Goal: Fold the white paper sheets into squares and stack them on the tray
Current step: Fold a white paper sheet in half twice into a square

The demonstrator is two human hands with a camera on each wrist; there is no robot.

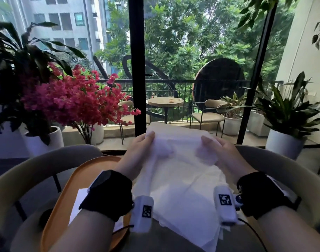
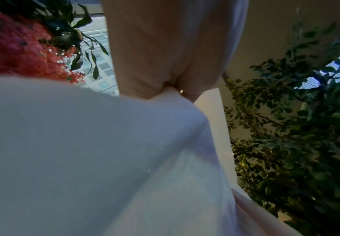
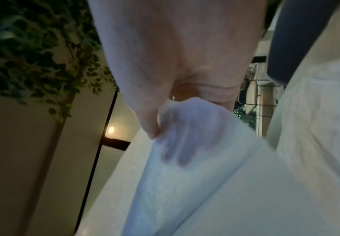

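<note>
Both hands were raised side by side, thumbs on top. The left hand (image 1: pixel 137 150) and right hand (image 1: pixel 222 151) each pinched the far edge of a white paper sheet (image 1: pixel 181 179), just right of the orange tray (image 1: pixel 64 197).

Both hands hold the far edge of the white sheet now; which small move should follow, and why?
Probably bring that edge toward the body onto the near edge: the left hand and right hand pinch the unfolded white sheet, lifted beside the tray.
</note>
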